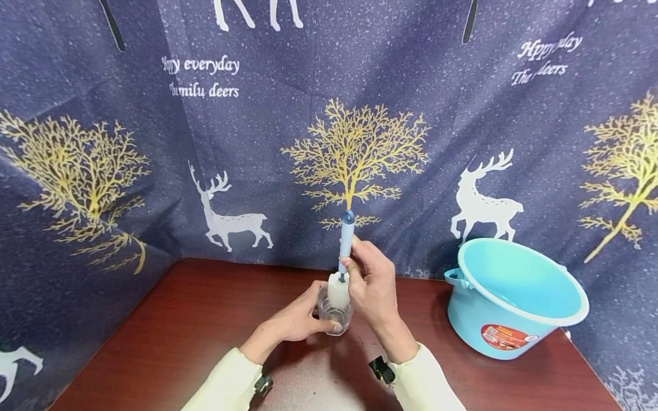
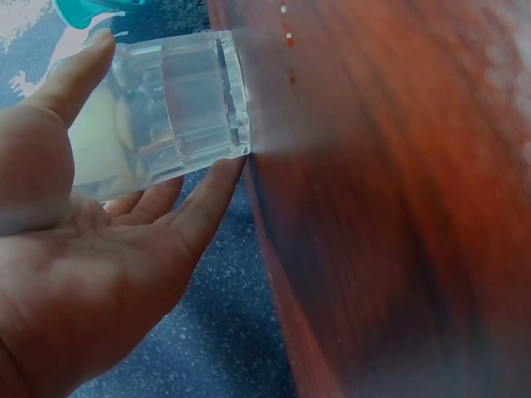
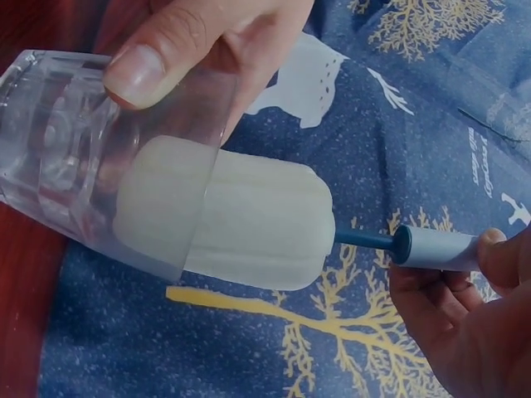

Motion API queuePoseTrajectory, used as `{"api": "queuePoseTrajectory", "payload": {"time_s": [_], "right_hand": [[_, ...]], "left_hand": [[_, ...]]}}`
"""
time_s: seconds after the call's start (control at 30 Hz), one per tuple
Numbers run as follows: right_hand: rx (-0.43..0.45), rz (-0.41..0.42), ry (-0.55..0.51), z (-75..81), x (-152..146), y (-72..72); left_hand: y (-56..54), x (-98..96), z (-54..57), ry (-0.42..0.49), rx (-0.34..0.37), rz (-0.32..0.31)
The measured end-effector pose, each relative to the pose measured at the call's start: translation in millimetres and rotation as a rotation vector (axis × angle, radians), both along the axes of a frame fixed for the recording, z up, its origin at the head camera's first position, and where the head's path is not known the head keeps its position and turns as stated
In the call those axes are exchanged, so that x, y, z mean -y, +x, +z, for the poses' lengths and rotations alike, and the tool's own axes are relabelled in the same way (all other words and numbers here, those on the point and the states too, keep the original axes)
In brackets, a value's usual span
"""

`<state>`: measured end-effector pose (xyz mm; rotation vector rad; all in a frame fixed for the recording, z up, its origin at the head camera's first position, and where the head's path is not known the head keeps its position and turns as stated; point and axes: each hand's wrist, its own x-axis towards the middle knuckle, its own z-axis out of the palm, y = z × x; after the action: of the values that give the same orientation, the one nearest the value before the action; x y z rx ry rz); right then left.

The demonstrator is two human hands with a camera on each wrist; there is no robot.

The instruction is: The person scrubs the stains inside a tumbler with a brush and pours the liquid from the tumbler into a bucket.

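Note:
A clear faceted cup [image 1: 335, 322] is held in my left hand [image 1: 297, 318], with the thumb on one side and the fingers on the other. In the left wrist view its thick base is right by the table top; I cannot tell whether it touches. My right hand [image 1: 376, 285] pinches the light blue handle of a sponge cup brush [image 1: 346, 242]. The brush's white sponge head [image 3: 265, 220] is partly inside the cup's mouth and partly out, as the right wrist view shows. A thin dark blue stem joins sponge and handle.
A light blue bucket [image 1: 493, 319] with a red label stands on the right side of the brown table [image 1: 205, 319]. Dark blue cloth [image 1: 308, 68] printed with deer and golden trees hangs behind the table and at its sides.

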<state>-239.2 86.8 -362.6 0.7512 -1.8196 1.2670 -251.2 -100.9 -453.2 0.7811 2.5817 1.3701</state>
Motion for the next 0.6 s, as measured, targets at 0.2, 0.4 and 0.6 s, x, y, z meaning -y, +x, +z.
{"api": "queuePoseTrajectory", "payload": {"time_s": [0.2, 0.4, 0.6], "right_hand": [[-0.015, -0.018, 0.018, 2.0, -0.6, 1.5], [-0.001, -0.043, 0.03, 3.6, -2.0, 2.2], [0.012, -0.04, 0.039, 5.9, -3.0, 4.4]], "left_hand": [[0.1, -0.1, -0.2, -0.003, 0.001, 0.003], [0.0, -0.3, -0.6, 0.0, 0.004, -0.005], [0.1, 0.0, -0.6, 0.001, 0.012, -0.005]]}}
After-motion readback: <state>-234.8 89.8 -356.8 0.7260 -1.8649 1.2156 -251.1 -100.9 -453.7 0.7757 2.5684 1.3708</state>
